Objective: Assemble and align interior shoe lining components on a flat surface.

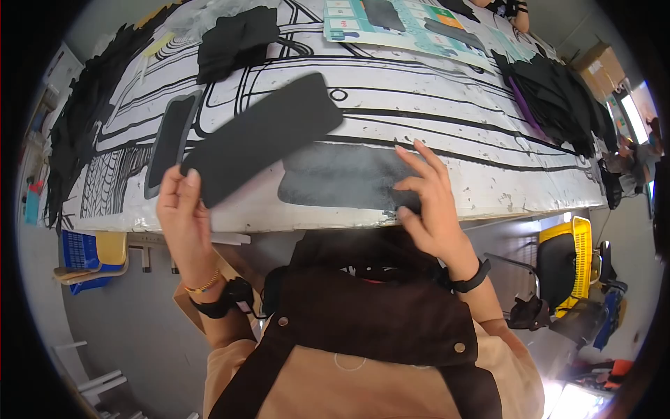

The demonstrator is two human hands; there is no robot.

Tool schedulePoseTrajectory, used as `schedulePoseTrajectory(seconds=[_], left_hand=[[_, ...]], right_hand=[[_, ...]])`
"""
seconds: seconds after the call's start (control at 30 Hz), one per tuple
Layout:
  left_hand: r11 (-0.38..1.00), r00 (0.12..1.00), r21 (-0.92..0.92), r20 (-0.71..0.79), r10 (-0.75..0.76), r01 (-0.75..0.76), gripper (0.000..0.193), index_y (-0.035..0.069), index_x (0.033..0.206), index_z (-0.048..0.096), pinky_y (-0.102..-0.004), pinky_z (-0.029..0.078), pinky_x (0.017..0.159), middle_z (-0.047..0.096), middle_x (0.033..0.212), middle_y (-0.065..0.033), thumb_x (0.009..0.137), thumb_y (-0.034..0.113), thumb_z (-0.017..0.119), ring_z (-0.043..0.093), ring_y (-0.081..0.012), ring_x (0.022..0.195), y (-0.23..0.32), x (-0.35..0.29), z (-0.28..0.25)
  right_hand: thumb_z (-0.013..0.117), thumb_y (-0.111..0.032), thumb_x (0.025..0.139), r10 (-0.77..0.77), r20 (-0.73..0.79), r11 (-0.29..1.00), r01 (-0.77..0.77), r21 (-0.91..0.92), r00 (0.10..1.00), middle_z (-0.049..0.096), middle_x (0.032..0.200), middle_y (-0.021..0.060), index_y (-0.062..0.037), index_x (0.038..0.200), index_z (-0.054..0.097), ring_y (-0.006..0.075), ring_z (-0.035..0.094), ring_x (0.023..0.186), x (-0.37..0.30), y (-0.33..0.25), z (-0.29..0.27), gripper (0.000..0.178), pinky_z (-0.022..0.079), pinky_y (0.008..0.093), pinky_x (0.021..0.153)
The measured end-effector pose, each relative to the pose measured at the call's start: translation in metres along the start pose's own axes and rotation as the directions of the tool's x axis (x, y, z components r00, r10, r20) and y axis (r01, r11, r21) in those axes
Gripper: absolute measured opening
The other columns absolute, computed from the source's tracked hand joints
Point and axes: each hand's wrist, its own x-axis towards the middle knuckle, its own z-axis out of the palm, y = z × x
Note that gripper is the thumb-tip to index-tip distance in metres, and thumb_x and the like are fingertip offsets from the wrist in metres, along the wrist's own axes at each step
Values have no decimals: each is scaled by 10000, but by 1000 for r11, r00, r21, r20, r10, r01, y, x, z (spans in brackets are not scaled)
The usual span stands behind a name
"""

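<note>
My left hand grips one corner of a flat black panel with rounded corners, thumb on top. The panel is raised and tilted over the table, its far end up and to the right. My right hand has its fingers apart over the right end of a dark grey, powdery-looking rounded patch at the table's near edge. Whether this patch is a thin sheet or a mark on the surface, I cannot tell. Left of the raised panel lies a narrow dark panel with a grey border.
The white table bears black line drawings. Folded black cloth lies at the back left, more black pieces at the right. Printed sheets lie at the far side, near another person's arm. A yellow crate stands right.
</note>
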Motion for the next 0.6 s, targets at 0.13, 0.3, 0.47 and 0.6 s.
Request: schedulePoseTrajectory(seconds=[0.13, 0.3, 0.47, 0.6], left_hand=[[996, 995, 2, 47, -88, 88, 184, -7, 1180, 635, -148, 513, 771, 708, 1029, -40, 1003, 42, 655, 663, -45, 930, -4, -18, 36], [957, 941, 136, 189, -280, 257, 172, -35, 1141, 648, -231, 590, 510, 707, 963, -68, 998, 61, 646, 707, -114, 716, 4, -26, 74], [945, 928, 236, 243, -284, 228, 171, -31, 1139, 653, -215, 565, 509, 702, 942, -70, 1003, 72, 651, 702, -116, 658, -6, -20, 89], [906, 925, 369, 229, -305, 207, 204, -36, 1170, 662, -206, 564, 526, 690, 924, -53, 1009, 89, 653, 699, -112, 665, -7, -17, 94]], right_hand=[[623, -243, 823, 100, -106, 968, -72, 239, 989, 585, 1423, 204, -46, 1077, 616, 429, 424, 1424, -8, 7, -10, 322, 323, 544, 1160], [621, -347, 868, 154, -222, 964, -97, 246, 963, 688, 1186, 184, 6, 1056, 684, 398, 538, 1275, -4, -2, -14, 405, 412, 507, 1070], [636, -241, 778, 176, -215, 964, -124, 236, 960, 686, 1136, 164, 30, 933, 721, 386, 528, 1252, -6, -1, -14, 324, 421, 497, 1049], [619, -184, 757, 214, -200, 927, -134, 350, 956, 683, 1153, 154, 24, 866, 698, 386, 505, 1292, -10, 7, -18, 248, 403, 507, 1066]])
